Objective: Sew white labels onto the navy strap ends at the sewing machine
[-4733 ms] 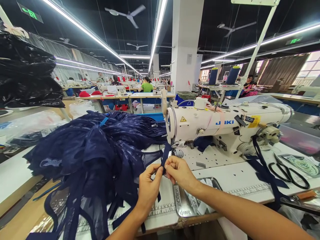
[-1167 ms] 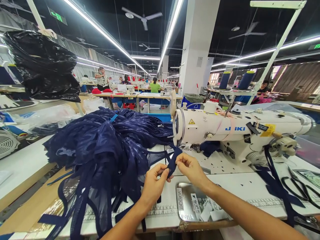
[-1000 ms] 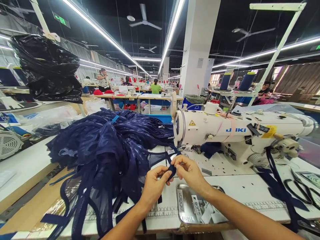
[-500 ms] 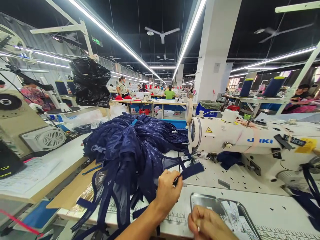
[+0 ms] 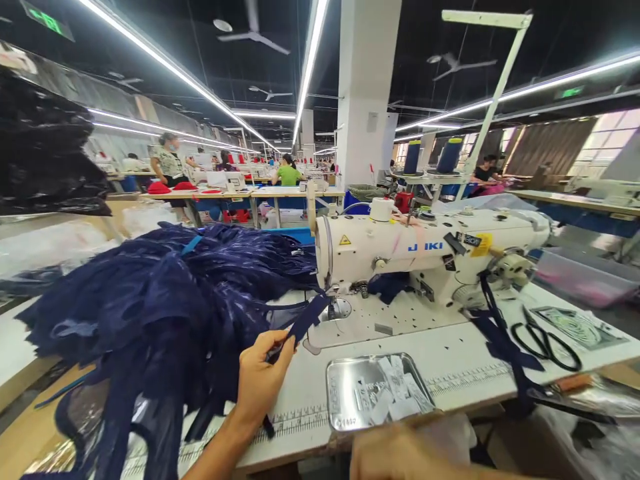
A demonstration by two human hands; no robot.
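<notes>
Navy-blue flat fabric strip (image 5: pixel 309 319) was pinched between closed fingers (image 5: pixel 284 357) of the left hand (image 5: pixel 261 375), near the needle end of the white JUKI sewing machine (image 5: pixel 367 243). Nearest the shallow silver metal tray (image 5: pixel 345 381), the right hand (image 5: pixel 393 455) was blurred; its fingers' opening and hold could not be told.

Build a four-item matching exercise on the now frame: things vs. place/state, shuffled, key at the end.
Things
1. Metal tray
2. Navy fabric strip
3. Black-handled scissors
4. Right hand

Place or state
A. Motion-blurred, at the picture's bottom edge
B. Gripped by the left hand
C. Lying on the white tabletop, right of the tray in the picture
D. White labels lie in it

Pairs
1-D
2-B
3-C
4-A
</notes>
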